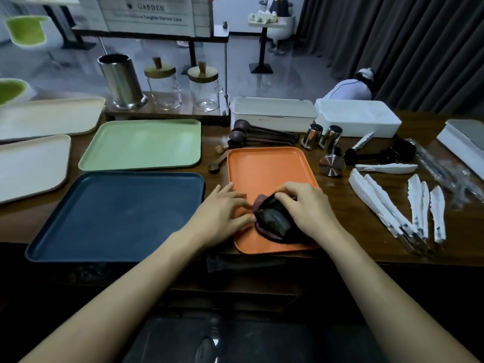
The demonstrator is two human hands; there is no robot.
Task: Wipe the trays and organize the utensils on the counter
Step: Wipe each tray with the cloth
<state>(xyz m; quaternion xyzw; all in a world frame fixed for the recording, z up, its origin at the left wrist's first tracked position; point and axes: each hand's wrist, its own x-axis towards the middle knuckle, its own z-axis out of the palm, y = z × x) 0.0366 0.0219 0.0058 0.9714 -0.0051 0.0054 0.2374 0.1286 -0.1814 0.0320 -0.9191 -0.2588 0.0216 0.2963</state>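
An orange tray (267, 169) lies on the wooden counter in front of me. A dark crumpled cloth (275, 221) rests on its near half. My right hand (309, 208) grips the cloth from the right. My left hand (222, 213) lies flat on the tray's left edge, fingertips touching the cloth. A dark blue tray (117, 216) sits to the left, a green tray (144, 145) behind it. Two cream trays (31, 166) lie at far left. Dark wooden spoons (256, 136) lie behind the orange tray. White wrapped utensils (387, 205) are spread at right.
A steel holder (121, 81) and two lidded glass jars (163, 85) stand at the back. White boxes (356, 116) sit at back right, with two small steel cups (323, 136) and a steel tamper (332, 166) nearby. Clear-wrapped cutlery (445, 174) lies far right.
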